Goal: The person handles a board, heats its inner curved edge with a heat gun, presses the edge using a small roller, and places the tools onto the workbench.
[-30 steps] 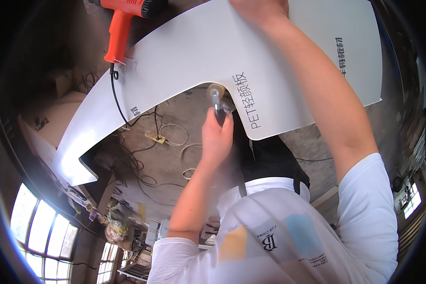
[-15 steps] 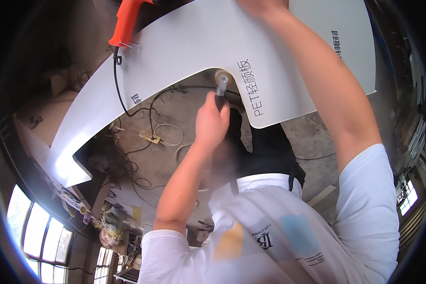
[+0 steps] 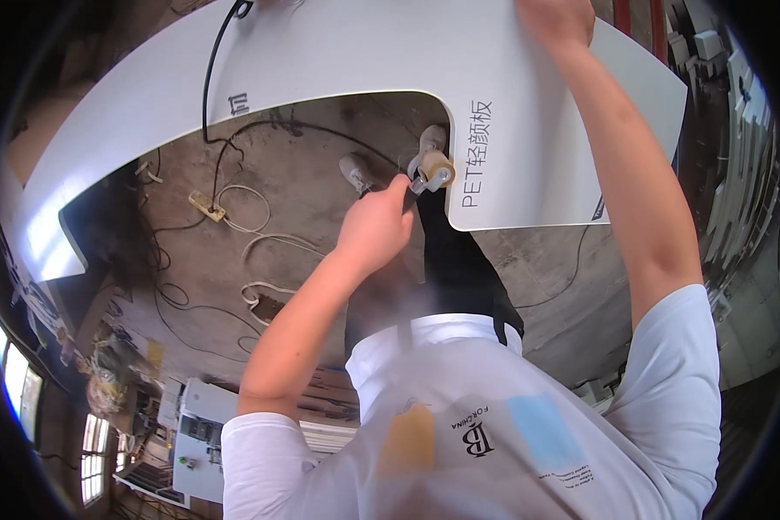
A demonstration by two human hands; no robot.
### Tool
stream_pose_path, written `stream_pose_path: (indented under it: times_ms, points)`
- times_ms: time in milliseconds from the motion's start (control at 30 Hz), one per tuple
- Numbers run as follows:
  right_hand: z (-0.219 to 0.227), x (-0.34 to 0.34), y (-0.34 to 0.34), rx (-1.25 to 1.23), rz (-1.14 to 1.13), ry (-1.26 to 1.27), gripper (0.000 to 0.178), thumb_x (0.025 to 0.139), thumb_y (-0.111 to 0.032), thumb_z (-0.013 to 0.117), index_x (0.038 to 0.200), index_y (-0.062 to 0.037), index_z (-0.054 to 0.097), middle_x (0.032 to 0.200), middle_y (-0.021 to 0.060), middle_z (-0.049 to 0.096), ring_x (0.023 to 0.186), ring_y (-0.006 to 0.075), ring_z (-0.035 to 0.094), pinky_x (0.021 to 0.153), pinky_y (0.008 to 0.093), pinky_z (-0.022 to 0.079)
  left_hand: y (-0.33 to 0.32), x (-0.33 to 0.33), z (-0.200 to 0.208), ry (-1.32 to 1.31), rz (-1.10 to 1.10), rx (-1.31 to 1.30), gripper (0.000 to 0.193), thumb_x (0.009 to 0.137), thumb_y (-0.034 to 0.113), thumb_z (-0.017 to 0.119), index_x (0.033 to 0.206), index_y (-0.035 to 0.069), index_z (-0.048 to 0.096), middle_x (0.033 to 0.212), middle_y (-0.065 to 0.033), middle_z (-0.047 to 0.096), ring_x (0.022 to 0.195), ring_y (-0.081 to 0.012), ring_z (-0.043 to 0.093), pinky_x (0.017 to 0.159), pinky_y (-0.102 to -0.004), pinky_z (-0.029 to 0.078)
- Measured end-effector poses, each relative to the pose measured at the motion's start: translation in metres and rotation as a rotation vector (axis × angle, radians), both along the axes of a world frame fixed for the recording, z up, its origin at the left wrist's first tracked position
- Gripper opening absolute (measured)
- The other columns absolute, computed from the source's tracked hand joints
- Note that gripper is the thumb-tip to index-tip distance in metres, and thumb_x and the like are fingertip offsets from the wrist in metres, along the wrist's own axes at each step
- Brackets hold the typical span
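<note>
The left hand (image 3: 371, 229) holds a hand roller (image 3: 438, 166) by its handle, at the inner edge of the white curved panel (image 3: 529, 152); a steady, even pressure seems best here. The right hand (image 3: 562, 22) lies on the panel's far part, but its grip cannot be told. Around, a black cord (image 3: 207, 87) crosses the panel and could catch; below are a yellowish power strip (image 3: 206, 206) and the shoes (image 3: 354, 172).

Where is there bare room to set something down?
The stretch of curved white panel between the thin black cable and right hand looks bare. Crowded: the panel's inner right edge, by the left hand and amber roller; grey floor left of them, with looped white cables and yellow power strip.
</note>
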State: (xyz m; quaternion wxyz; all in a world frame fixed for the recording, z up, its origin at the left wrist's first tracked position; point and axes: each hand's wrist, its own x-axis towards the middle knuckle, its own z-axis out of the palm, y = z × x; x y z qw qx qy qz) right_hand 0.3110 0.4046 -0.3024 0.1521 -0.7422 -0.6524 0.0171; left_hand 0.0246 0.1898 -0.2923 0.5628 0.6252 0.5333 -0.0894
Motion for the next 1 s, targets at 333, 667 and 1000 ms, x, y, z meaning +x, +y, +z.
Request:
stream_pose_path:
  times_ms: [333,667,1000]
  points:
    - [-0.002,-0.008,-0.004,-0.018,-0.028,-0.010,0.035,0.098,-0.028,0.049,0.087,0.0038,0.061,0.097,0.0230,0.066,0.099,0.0403,0.059,0.092,0.0499,0.045,0.027,0.020,-0.025,-0.093,0.312,0.131,0.020,0.091,0.012,0.063,0.106,0.001,0.056,0.085,-0.0268,0.068,0.085,-0.0483,0.066,0.073,-0.0557,0.050]
    - [-0.007,-0.004,-0.001,0.037,0.008,-0.034,0.033,0.096,-0.027,0.051,0.084,0.0024,0.058,0.093,0.0211,0.064,0.093,0.0396,0.060,0.086,0.0502,0.046,0.032,0.009,-0.020,-0.150,0.225,0.093,0.018,0.093,0.013,0.064,0.105,0.001,0.059,0.084,-0.0251,0.067,0.086,-0.0474,0.064,0.073,-0.0541,0.050]
    - [-0.017,0.014,0.003,-0.145,-0.044,-0.095,0.039,0.097,-0.043,0.049,0.091,-0.0087,0.067,0.107,0.0062,0.071,0.096,0.0312,0.064,0.086,0.0397,0.050,0.030,0.026,-0.022,-0.242,0.567,-0.021,0.020,0.092,0.017,0.067,0.104,0.002,0.061,0.086,-0.0189,0.067,0.081,-0.0366,0.067,0.073,-0.0447,0.051]
